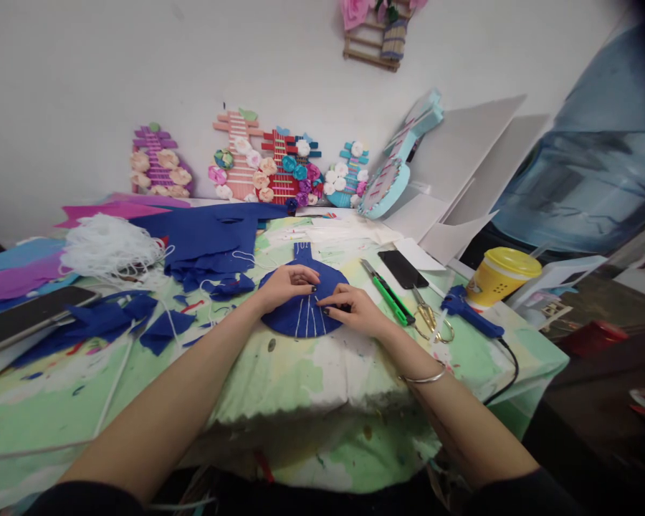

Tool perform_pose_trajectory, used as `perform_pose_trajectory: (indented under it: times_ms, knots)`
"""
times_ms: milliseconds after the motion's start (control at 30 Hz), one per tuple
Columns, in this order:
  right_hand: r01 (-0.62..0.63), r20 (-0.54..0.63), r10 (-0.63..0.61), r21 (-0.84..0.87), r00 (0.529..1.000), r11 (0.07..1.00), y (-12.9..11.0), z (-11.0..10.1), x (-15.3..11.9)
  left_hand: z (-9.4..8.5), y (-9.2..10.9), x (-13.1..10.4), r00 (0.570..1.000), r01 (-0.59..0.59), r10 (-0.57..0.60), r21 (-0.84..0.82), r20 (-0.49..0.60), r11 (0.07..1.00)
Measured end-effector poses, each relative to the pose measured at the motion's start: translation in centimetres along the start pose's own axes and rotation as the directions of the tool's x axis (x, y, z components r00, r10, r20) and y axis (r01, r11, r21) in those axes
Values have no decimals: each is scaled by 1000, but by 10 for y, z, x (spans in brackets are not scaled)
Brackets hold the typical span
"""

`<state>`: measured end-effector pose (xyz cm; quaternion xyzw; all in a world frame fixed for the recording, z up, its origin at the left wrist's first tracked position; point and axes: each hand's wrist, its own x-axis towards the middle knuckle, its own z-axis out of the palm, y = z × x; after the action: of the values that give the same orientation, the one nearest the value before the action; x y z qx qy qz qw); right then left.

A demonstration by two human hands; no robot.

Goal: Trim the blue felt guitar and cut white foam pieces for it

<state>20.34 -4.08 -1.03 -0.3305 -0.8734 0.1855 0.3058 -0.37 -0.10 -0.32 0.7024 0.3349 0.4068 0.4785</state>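
Observation:
A blue, lute-shaped piece (279,320) with a round body and a short neck lies flat on the table in front of me. White strings (307,319) fan out over its lower half, and a few short white lines mark the neck. My left hand (290,284) rests on the upper left of the body, thumb and fingers closed at a string near the centre. From the right, my right hand (352,308) leans over the body, thumb and index finger pinched at a string beside the left fingertips. The fingers hide part of the strings.
Right of the piece lie a green utility knife (390,295), a black phone (403,269), gold-handled scissors (430,319), a blue glue gun (470,313) and a yellow-lidded cup (502,276). Leftward are blue scraps (164,330) and tangled white string (110,247). Decorated instrument shapes (239,161) line the wall.

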Motion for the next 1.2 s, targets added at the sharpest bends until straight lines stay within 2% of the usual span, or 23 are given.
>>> perform_pose_trajectory:
  times_ms: [200,333,633,800,867,967,1033,1067,1133,1200]
  knots:
    - [-1,17,2,-51,1000,999,1,1,2,1,1,-1,1000,-14,14,3,1,1000]
    - [-5,25,6,-54,1000,999,2,0,3,1,1,-1,998,-44,42,33,42,999]
    - [-9,35,12,-81,999,997,5,-1,2,7,4,-4,976,-218,203,308,80,926]
    - [-15,26,16,-46,1000,999,7,0,3,9,7,-5,972,-232,203,353,116,907]
    - [-23,25,23,-20,999,1000,6,0,3,9,7,-5,975,-217,194,303,103,928]
    - [-51,-38,52,48,998,998,6,-2,2,4,4,-2,982,-179,186,161,-31,971]
    - [-114,-182,125,71,975,991,9,-3,2,-3,0,1,961,-122,165,194,-222,973]
    - [-174,-265,186,67,946,982,11,-4,2,-8,-2,2,931,-60,152,272,-331,960]
    - [-351,-382,340,44,859,935,18,-5,2,-18,-7,4,849,155,141,497,-508,854]
    - [-504,-409,468,23,784,864,24,-4,1,-26,-13,5,801,350,138,643,-583,681]
